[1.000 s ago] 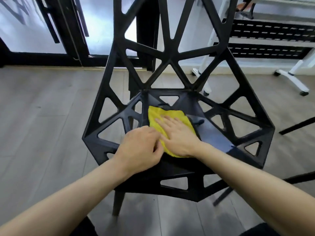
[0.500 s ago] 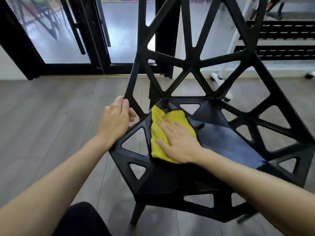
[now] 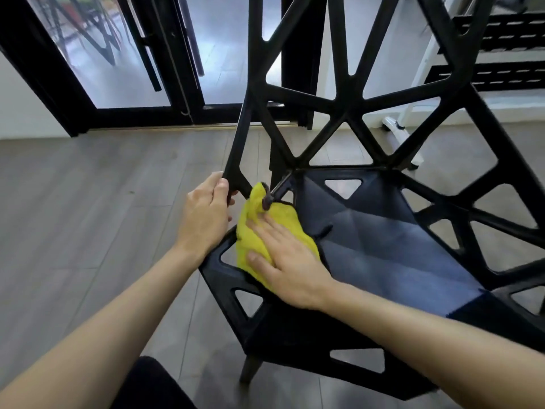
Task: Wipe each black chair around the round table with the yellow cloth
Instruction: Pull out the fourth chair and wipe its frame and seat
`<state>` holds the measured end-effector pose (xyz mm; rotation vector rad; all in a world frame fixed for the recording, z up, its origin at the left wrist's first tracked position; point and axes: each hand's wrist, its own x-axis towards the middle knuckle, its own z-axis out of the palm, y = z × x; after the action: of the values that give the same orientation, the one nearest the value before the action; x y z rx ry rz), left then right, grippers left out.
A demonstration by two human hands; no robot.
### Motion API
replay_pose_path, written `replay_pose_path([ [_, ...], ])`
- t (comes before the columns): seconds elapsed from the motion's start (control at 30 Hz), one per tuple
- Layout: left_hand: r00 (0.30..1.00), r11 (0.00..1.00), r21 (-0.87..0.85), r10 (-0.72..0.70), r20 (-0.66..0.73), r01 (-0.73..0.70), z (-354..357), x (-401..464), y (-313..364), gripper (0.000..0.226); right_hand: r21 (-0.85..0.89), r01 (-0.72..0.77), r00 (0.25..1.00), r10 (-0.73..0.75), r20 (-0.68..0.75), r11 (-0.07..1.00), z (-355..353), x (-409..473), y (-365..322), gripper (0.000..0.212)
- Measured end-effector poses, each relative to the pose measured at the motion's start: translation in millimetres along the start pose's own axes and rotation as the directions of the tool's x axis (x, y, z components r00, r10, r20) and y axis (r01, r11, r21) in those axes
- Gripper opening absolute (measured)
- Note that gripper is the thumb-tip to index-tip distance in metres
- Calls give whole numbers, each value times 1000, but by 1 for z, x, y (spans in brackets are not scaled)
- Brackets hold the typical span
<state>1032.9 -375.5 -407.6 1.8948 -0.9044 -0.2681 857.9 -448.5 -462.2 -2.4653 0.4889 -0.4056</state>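
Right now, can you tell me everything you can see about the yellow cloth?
The yellow cloth is bright, soft-looking and fuzzy, crumpled rather than folded flat. It lies on the left side of the black chair seat, its top corner bunched up against a strut near the backrest. The right hand presses flat on it with straight fingers, covering its lower part. The left hand grips the chair frame beside it.

The black chair [image 3: 383,240] has a wide bare stretch of seat from its middle to the right edge, where a hand could sweep freely. At the seat's left edge the yellow cloth [image 3: 274,228] with the right hand [image 3: 290,258] flat on it fills the room, and the left hand [image 3: 206,214] grips the strut at the back-left corner. The latticed backrest walls off the seat's rear edge, its triangular gaps open to the grey floor [image 3: 88,216] beyond.
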Motion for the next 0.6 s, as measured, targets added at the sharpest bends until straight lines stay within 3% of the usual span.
replay_pose_path([
  [0.07,1000,1000,30,-2,-12,3,0,-2,1,36,-19,116,993,-115,29,993,-3,-2,6,60],
  [0.2,998,997,77,13,-53,-9,-2,2,1,41,-11,37,997,-37,-74,999,-10,29,25,52],
  [0.33,997,997,2,-75,-12,75,-4,-6,1,38,114,-26,978,49,-205,993,-9,15,23,43],
  [0.4,996,996,40,-86,11,85,-7,-20,-6,40,189,-137,925,193,-326,972,-31,23,21,36],
  [0.47,996,995,59,-85,-3,85,-7,-29,-11,43,263,-205,797,317,-514,943,-65,63,17,34],
  [0.53,996,996,18,-90,-24,90,-6,-28,-11,43,348,-180,691,370,-621,920,-106,125,4,34],
  [0.6,995,995,-25,-94,-13,94,-5,-24,-8,43,288,-130,724,289,-626,949,-124,183,-11,38],
])
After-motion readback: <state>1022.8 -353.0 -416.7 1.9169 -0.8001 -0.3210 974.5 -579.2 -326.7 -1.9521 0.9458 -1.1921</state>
